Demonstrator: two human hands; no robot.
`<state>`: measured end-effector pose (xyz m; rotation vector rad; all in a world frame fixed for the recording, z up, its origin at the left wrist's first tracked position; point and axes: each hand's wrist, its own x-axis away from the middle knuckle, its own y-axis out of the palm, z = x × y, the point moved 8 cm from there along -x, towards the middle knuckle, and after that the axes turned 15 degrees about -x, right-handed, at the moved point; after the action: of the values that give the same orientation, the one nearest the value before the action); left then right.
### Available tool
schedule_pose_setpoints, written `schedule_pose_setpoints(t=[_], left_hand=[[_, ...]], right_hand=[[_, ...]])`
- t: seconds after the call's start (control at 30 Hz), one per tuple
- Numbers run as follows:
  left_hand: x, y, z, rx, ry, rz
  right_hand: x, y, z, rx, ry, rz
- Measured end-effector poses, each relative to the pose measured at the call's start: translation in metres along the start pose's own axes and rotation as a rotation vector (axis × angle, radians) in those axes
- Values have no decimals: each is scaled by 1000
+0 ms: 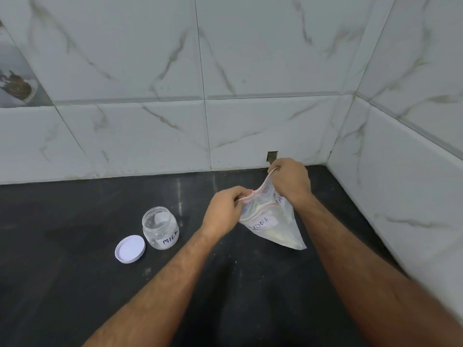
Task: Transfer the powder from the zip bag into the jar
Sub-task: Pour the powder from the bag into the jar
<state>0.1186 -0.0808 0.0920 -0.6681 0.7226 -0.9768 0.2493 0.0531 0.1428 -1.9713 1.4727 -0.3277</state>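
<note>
Both hands on the clear plastic zip bag [273, 227] with the pink zip strip and a white paper label reading "...VDER". Left hand [223, 212] grip: fingers curled, pinching the near end of the zip strip. Right hand [290, 181] grip: fingers curled, pinching the far, higher end of the same strip. The strip runs taut between the two grips, and the bag mouth just below it looks partly parted. Bag body hangs down and to the right of the grips, tapering to a corner that sits at the dark grey stone desk [75, 284]; can't tell if it's touching. Pale powder shows faintly in the lower part of the bag. Well left of the left grip, and apart from it: a clear round plastic jar [160, 227], upright, mouth uncovered, white label "MILK", looks empty. Its white round plastic lid [130, 249] lies flat on the desk just beside the jar, on the side away from the grips. Behind the right grip, white marble-pattern wall tiles [250, 58] meet in a corner.
</note>
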Motion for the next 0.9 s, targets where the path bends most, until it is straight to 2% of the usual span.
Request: schedule_pose_setpoints(t=[0.13, 0.23, 0.33, 0.43, 0.57, 0.73, 0.83, 0.9], left_hand=[[13, 4, 10, -93, 5, 18], [23, 7, 7, -68, -12, 23], [29, 12, 2, -74, -65, -29], [30, 13, 0, -182, -91, -55], [21, 3, -3, -282, -114, -7], [6, 1, -18, -191, -220, -128], [-8, -7, -21, -190, -217, -94], [-22, -16, -20, -266, -211, -78]], right_hand=[[4, 12, 3, -120, 30, 90], [5, 19, 3, -123, 4, 115], [6, 25, 2, -146, -19, 114], [5, 28, -1, -145, -36, 89], [4, 35, -8, -94, -89, -74], [1, 36, -13, 22, -76, -315], [1, 30, -10, -44, -15, -418], [-1, 19, -6, -158, 26, -401]])
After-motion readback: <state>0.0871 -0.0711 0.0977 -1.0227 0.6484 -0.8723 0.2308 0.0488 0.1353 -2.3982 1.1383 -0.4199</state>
